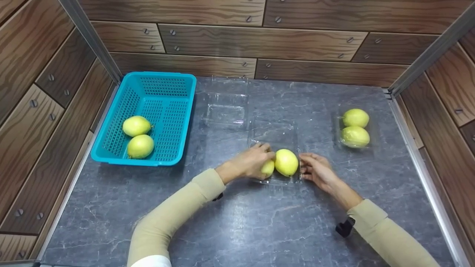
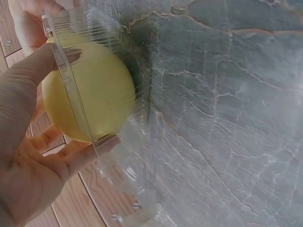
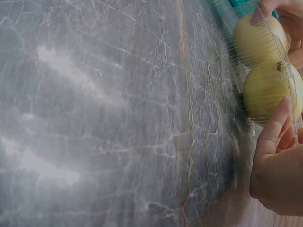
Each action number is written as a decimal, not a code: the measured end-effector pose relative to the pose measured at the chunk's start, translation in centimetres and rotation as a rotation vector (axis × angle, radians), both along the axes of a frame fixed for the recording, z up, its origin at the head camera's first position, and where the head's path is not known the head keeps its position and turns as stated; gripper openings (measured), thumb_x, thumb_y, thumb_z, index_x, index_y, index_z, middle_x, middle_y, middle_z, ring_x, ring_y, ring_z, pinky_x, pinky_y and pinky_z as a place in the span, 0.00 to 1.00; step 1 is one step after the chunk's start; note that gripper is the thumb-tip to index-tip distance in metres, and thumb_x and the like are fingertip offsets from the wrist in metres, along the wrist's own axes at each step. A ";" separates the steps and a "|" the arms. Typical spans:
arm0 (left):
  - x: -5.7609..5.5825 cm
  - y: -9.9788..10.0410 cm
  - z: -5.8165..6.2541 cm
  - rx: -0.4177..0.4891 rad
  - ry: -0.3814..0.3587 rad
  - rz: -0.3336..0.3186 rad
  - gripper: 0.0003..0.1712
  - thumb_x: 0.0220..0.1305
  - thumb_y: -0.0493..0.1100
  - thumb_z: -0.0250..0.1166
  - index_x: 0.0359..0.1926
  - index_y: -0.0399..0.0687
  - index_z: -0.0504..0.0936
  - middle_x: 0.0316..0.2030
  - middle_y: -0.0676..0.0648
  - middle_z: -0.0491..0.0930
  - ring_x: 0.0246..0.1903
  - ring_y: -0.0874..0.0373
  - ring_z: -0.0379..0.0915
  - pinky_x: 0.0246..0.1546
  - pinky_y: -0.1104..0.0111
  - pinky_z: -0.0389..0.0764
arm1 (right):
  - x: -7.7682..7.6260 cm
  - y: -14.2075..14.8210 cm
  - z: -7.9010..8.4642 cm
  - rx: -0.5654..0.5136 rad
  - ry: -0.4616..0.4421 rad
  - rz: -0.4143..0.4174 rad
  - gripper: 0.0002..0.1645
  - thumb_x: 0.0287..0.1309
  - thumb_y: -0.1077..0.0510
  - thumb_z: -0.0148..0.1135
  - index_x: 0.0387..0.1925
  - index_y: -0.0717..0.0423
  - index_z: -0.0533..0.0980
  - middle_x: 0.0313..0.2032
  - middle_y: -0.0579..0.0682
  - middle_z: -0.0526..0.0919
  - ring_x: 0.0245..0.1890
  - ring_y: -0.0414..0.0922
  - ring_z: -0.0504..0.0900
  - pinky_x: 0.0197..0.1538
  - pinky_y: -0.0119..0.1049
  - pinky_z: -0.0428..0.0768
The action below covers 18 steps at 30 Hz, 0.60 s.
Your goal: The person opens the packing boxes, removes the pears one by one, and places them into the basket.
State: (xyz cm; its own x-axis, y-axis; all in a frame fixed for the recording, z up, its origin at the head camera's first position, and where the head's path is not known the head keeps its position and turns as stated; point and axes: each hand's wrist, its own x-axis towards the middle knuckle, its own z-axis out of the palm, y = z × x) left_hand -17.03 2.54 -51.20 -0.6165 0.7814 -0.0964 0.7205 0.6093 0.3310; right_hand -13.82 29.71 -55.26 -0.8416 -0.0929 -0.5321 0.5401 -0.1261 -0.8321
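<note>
In the head view, two yellow-green pears sit side by side in the near half of an open clear plastic clamshell box. My left hand curls its fingers and thumb round the left pear, covering most of it. The left wrist view shows this pear behind the transparent wall, with the thumb and fingers reaching over the rim. Beside it lies the right pear. At the box's right side my right hand touches the wall with extended fingers; its index finger lies along the outside.
A teal perforated basket at the left holds two pears. Behind the work lies another open clear box. Toward the right, a clear box with two more pears stands on the grey marbled table. Wood-patterned walls enclose it.
</note>
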 end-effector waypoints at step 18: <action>0.1 -1.5 0.5 0.106 0.008 0.018 0.36 0.56 0.48 0.80 0.64 0.46 0.80 0.66 0.41 0.75 0.66 0.45 0.72 0.69 0.55 0.80 | 0.0 -0.1 -0.1 -0.013 0.010 -0.004 0.02 0.77 0.57 0.57 0.46 0.49 0.75 0.28 0.40 0.80 0.25 0.36 0.78 0.30 0.29 0.84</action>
